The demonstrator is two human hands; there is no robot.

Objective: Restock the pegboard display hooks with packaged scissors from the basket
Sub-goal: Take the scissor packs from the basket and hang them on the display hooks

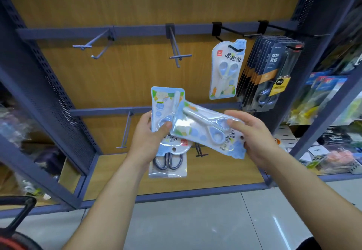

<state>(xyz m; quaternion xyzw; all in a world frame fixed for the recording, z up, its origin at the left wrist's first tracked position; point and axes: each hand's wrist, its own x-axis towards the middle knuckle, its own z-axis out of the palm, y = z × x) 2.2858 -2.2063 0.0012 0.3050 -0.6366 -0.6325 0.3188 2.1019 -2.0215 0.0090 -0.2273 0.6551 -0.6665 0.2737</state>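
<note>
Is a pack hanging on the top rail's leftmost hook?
No, the leftmost hook is bare; a blue pack and black packs hang farther right.

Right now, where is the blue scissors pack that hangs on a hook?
Head view, upper right: the hanging blue pack is on a black hook, just left of the black packs.

Left grip [149, 142], right grip [256, 138] bare; both forearms uncovered down to frame edge; thumbnail short.
</note>
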